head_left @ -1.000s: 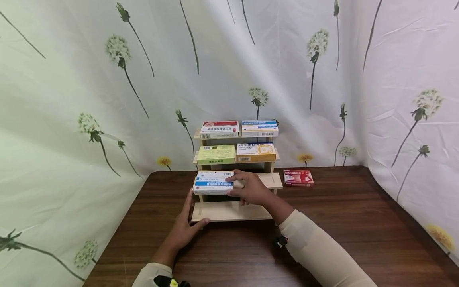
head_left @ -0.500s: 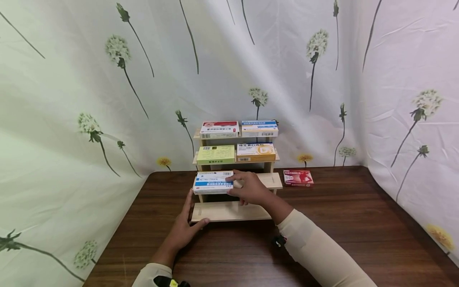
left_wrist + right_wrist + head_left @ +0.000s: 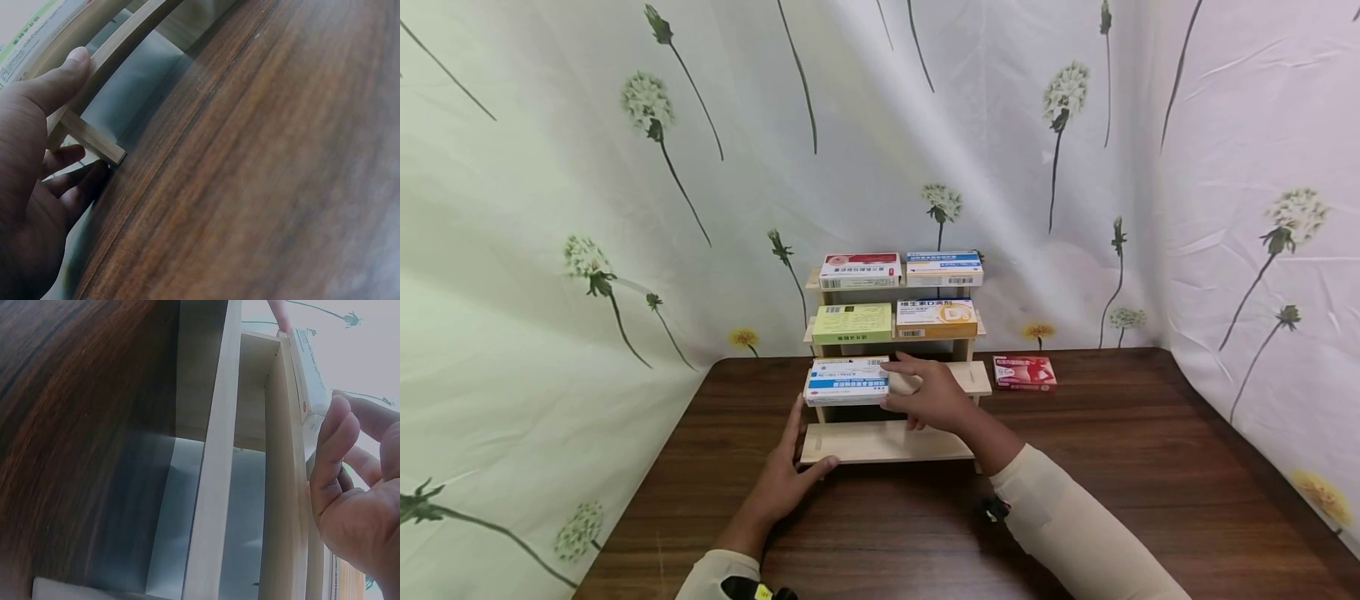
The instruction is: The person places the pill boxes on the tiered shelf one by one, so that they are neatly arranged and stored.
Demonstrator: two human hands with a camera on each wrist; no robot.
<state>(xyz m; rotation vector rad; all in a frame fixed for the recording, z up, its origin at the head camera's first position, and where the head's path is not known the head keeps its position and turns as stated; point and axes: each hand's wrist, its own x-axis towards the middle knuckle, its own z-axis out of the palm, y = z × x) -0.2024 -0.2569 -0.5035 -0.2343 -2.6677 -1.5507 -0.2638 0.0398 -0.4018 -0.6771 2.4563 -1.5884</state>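
Note:
A blue-and-white medicine box (image 3: 847, 382) lies flat on the left half of the third step of a wooden stepped rack (image 3: 887, 442). My right hand (image 3: 936, 400) is at the box's right end, index fingertip at its top edge and thumb at its front corner. In the right wrist view those fingers are spread apart beside the box. My left hand (image 3: 781, 479) holds the rack's lower left end, thumb on the bottom step's front edge and fingers along the side. One left fingertip reaches up to the box's left edge.
Upper steps carry a red-and-white box (image 3: 860, 271), a blue-white box (image 3: 943, 268), a green box (image 3: 852, 323) and an orange-white box (image 3: 936, 318). A red box (image 3: 1024, 372) lies on the brown table (image 3: 1112, 467) right of the rack. A flowered cloth (image 3: 865, 183) hangs behind.
My right hand has shifted slightly right, its fingertips sliding back toward the box's right edge. The medicine box and my left hand have stayed in place.

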